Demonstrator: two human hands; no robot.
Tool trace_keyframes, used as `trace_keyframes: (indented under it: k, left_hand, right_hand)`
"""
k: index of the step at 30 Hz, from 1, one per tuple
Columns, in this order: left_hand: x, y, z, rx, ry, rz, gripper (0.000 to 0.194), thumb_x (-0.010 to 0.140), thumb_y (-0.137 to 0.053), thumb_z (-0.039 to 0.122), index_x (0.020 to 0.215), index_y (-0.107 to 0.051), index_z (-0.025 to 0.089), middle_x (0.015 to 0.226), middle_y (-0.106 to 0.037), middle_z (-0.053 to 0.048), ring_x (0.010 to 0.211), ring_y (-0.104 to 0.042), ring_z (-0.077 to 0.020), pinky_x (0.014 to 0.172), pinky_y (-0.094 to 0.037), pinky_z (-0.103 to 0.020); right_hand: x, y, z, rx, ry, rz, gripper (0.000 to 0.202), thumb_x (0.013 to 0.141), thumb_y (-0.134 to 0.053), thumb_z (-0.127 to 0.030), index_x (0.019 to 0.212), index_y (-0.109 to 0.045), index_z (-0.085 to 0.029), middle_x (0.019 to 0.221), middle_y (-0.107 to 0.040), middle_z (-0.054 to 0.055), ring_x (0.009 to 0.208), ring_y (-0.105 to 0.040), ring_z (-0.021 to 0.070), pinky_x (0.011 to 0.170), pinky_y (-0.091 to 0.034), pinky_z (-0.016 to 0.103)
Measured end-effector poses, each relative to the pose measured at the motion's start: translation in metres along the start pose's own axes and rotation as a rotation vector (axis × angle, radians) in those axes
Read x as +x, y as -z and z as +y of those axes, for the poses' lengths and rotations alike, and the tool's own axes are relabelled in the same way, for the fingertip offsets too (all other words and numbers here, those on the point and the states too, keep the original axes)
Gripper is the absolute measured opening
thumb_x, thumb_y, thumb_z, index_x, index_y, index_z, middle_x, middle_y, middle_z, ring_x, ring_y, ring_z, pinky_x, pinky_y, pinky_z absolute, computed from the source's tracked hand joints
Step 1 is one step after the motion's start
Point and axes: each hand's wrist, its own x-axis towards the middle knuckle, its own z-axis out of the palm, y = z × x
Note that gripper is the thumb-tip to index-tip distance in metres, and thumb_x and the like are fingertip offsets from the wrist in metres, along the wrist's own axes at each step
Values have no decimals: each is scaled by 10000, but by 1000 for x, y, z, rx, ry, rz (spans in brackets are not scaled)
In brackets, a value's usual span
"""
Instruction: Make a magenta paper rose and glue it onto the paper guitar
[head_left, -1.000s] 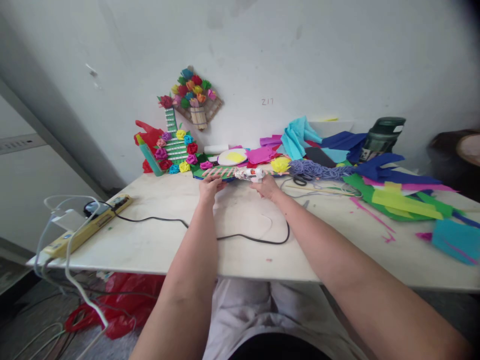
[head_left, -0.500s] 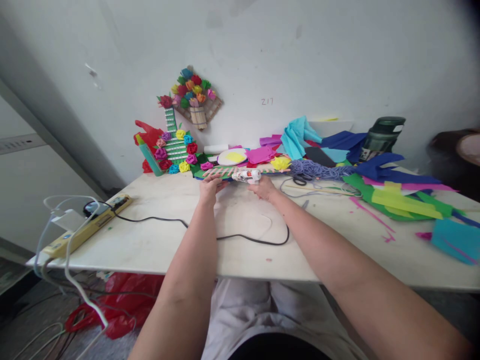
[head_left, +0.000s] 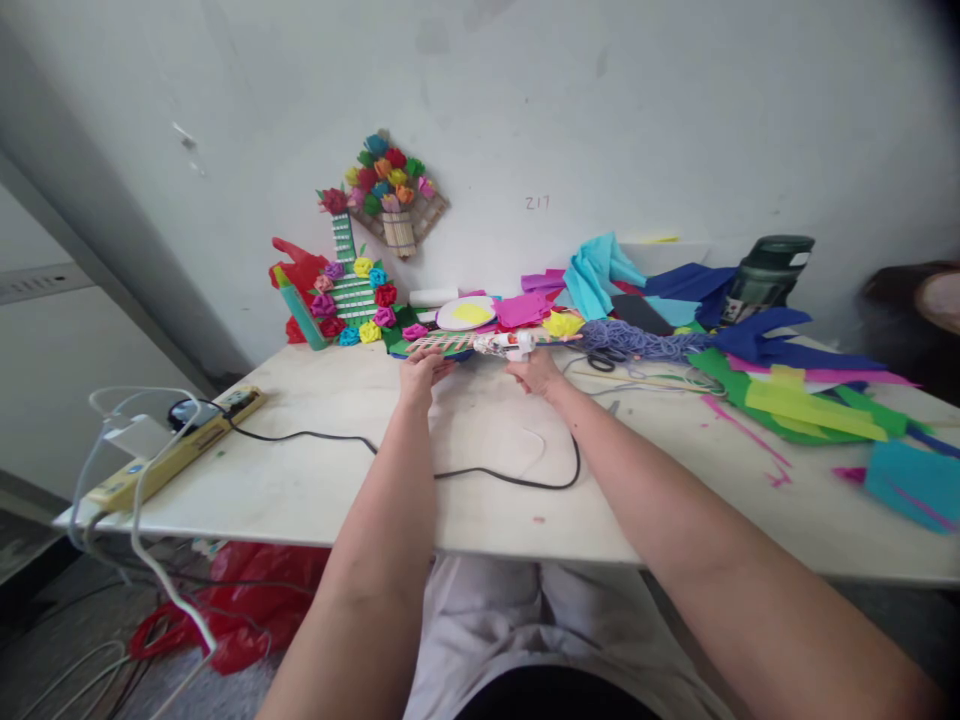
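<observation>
My right hand (head_left: pixel 536 372) is closed round the handle of a white hot glue gun (head_left: pixel 511 345), whose nozzle points left. The gun lies over a flat craft piece with a woven pinkish lattice (head_left: pixel 439 343) and green edging. At this piece's near left edge, my left hand (head_left: pixel 424 370) grips the rim with its fingers curled. A yellow paper flower (head_left: pixel 562 324) sits just behind the gun. Behind the lattice lies a white oval with a yellow centre (head_left: pixel 466 313). The glue gun's tip is too small to make out.
A black cord (head_left: pixel 510 482) crosses the table to a yellow power strip (head_left: pixel 180 450) at left. Paper-flower crafts (head_left: pixel 356 290) and a green glue bottle (head_left: pixel 301 312) stand at back left. Purple yarn (head_left: pixel 645 342), scissors (head_left: pixel 602 360), coloured paper (head_left: pixel 814 405) and a dark flask (head_left: pixel 766 275) occupy the right.
My right hand has shifted slightly right with the glue gun, along the craft piece. My left hand stays at the same edge.
</observation>
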Motion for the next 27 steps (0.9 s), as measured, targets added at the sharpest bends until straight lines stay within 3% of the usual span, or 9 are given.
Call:
trace_keyframes:
  k: [27]
  left_hand:
    - [1, 1, -3, -19, -24, -26, 148, 575, -649, 74, 690, -583, 140, 653, -621, -13, 631, -659, -168, 820, -572, -410]
  right_hand:
    - [-3, -1, -4, -58, -40, -31, 137, 661, -615, -223, 574, -532, -159, 438, -484, -42, 334, -426, 83, 355, -351, 205]
